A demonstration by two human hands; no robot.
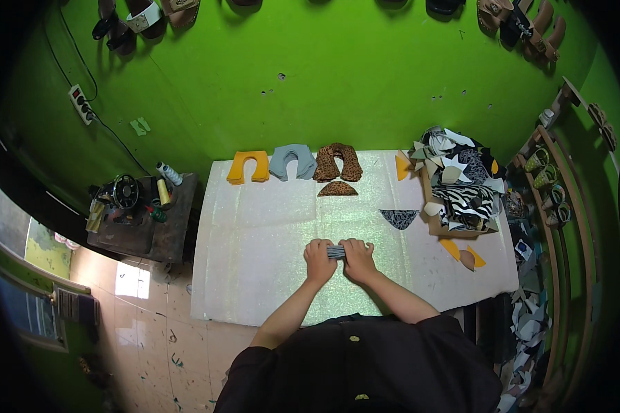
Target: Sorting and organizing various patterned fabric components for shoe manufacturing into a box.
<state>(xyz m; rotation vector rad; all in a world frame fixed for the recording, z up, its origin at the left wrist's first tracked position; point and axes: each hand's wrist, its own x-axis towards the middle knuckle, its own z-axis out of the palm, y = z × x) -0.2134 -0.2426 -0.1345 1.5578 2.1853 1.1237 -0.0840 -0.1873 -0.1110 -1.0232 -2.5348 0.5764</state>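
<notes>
Close in front of me, over the near middle of the table, both hands grip a small stack of grey cut pieces. My left hand closes on its left end and my right hand on its right end; layered edges show between them. Farther back lie U-shaped piles: yellow pieces, grey-blue pieces and leopard-print pieces. A leopard-print half-moon piece rests just below the last pile. To the right is a dark patterned half-moon piece.
A cardboard box heaped with scraps stands on the right of the pale table, with yellow scraps beside it. At left, a sewing machine sits on a dark stand. Sandals hang along the green wall. A wooden rack stands right.
</notes>
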